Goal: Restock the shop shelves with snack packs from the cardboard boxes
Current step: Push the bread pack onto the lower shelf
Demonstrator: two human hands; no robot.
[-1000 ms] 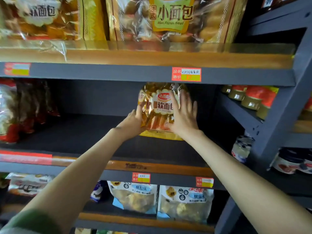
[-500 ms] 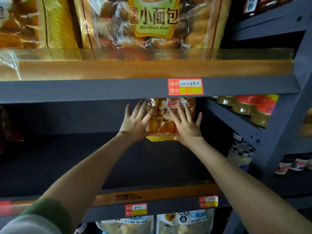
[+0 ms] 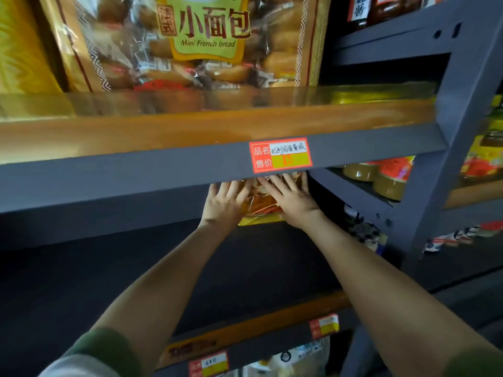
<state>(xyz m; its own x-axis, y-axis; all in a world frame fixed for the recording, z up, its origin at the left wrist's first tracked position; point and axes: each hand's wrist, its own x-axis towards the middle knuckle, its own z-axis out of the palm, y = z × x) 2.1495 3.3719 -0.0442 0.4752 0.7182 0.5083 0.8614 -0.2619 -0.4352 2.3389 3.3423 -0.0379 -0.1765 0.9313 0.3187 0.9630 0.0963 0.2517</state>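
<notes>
Since the crinkly yellow-and-clear plastic snack pack (image 3: 258, 210) stands upright at the far right end of the dark grey middle shelf (image 3: 136, 268), both hands are flat on its front, probably to stop it flopping forward. Left hand (image 3: 221, 204) presses its left side and right hand (image 3: 292, 201) its right, fingers spread straight, nothing really gripped. Fingertips vanish behind the grey upper shelf edge with the red-and-yellow price tag (image 3: 280, 155), where the big Mini French bread bag (image 3: 206, 42) sits.
</notes>
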